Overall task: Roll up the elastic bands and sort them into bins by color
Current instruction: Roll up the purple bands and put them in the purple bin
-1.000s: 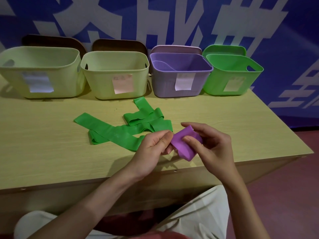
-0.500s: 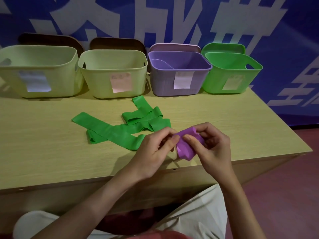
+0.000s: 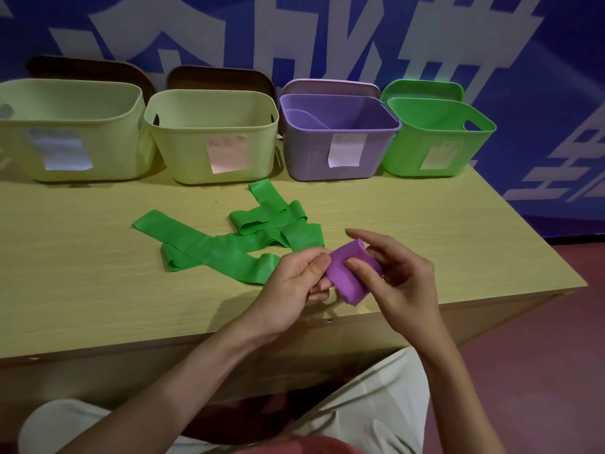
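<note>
A rolled purple elastic band (image 3: 347,275) is held just above the table's front edge, between both hands. My left hand (image 3: 294,283) pinches its left end with thumb and fingers. My right hand (image 3: 396,280) wraps around the roll from the right, thumb pressed on its front face and index finger stretched over the top. A long green elastic band (image 3: 229,247) lies unrolled and folded over itself on the table, just left of and behind my hands. The purple bin (image 3: 337,139) and the green bin (image 3: 435,139) stand at the back right.
Two pale yellow-green bins (image 3: 68,132) (image 3: 212,139) stand at the back left, each with a paper label. Lids lean behind all the bins against a blue wall. The wooden table (image 3: 98,306) ends at right, with red floor beyond.
The purple roll has turned between my fingers and my right index finger has lifted and straightened over its top. The green band has not moved.
</note>
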